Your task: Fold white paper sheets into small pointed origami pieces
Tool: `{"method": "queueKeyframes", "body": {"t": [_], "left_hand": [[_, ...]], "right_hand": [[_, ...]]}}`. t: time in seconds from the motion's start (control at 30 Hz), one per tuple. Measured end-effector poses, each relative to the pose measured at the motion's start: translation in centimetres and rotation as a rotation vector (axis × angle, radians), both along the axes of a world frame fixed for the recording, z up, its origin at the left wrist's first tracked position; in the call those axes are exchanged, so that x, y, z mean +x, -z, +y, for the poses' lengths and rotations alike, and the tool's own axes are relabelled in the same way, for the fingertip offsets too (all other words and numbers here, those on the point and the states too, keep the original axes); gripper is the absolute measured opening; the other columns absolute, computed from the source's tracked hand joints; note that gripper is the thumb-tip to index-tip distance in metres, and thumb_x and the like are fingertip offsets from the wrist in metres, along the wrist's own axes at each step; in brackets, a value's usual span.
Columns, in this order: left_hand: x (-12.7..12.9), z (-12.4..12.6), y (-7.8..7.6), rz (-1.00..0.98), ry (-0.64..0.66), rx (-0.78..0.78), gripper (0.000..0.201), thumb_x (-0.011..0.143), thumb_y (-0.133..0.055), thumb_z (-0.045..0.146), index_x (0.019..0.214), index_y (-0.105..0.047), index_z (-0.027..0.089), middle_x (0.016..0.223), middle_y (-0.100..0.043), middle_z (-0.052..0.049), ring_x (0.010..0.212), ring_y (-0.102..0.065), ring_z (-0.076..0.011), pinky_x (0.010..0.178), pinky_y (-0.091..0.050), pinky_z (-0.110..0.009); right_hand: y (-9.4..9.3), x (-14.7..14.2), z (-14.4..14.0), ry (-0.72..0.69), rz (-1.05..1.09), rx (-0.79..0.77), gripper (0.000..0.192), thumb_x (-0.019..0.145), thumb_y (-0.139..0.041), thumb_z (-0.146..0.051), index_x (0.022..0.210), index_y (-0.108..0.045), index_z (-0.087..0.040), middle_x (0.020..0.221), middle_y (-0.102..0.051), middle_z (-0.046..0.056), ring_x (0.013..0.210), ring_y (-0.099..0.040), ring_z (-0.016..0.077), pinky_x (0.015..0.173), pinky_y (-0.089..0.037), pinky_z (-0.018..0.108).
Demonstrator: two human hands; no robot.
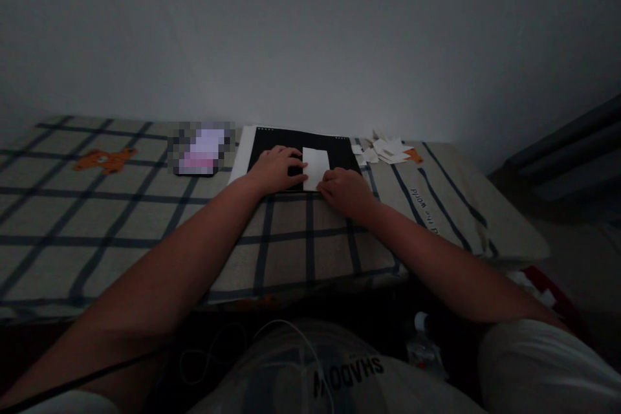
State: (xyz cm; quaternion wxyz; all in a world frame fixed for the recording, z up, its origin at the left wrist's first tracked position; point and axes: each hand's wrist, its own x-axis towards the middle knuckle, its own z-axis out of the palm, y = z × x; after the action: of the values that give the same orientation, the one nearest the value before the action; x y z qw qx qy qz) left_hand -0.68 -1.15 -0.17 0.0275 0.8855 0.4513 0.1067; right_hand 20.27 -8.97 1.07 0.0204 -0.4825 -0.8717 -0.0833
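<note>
A small white paper rectangle [315,167] lies on a black board [301,142] on the checked cloth. My left hand [277,168] rests flat on the board, its fingertips pressing the paper's left edge. My right hand [345,189] sits at the paper's lower right corner, fingers curled against it. The paper stays flat on the board, pinned between both hands.
A pile of several folded white paper pieces [385,150] lies right of the board. A blurred phone-like object [201,149] sits left of it. The checked cloth [121,220] has an orange bear print [104,159]. A wall stands close behind.
</note>
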Motion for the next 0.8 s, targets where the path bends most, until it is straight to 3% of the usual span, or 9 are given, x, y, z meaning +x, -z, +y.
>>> {"method": "queueKeyframes", "body": {"t": [0.33,0.53,0.8], "left_hand": [[0.0,-0.3,-0.3,0.010,-0.001,0.001,0.042,0.093,-0.055,0.057,0.123,-0.071,0.033,0.147,-0.056,0.000,0.132,-0.047,-0.0295,0.102,-0.040,-0.046],[0.0,-0.5,-0.2,0.009,-0.003,0.011,0.041,0.094,-0.054,0.057,0.124,-0.070,0.035,0.148,-0.054,0.000,0.133,-0.046,-0.0287,0.105,-0.039,-0.046],[-0.2,-0.7,0.2,-0.010,0.048,0.108,0.042,0.094,-0.055,0.053,0.123,-0.071,0.028,0.146,-0.056,-0.004,0.132,-0.048,-0.0286,0.102,-0.042,-0.044]], "right_hand": [[-0.3,0.8,0.5,0.077,0.093,0.030,0.039,0.104,-0.040,-0.033,0.105,-0.077,-0.021,0.108,-0.072,0.009,0.099,-0.061,0.0230,0.077,-0.041,0.033],[0.1,0.9,1.9,0.083,0.125,-0.012,0.038,0.103,-0.043,-0.036,0.127,-0.070,-0.023,0.117,-0.068,0.011,0.103,-0.060,0.0240,0.077,-0.043,0.033],[0.2,1.0,2.7,0.024,0.124,-0.028,0.036,0.103,-0.044,-0.036,0.119,-0.073,-0.022,0.111,-0.066,0.010,0.100,-0.057,0.0235,0.079,-0.041,0.033]]}}
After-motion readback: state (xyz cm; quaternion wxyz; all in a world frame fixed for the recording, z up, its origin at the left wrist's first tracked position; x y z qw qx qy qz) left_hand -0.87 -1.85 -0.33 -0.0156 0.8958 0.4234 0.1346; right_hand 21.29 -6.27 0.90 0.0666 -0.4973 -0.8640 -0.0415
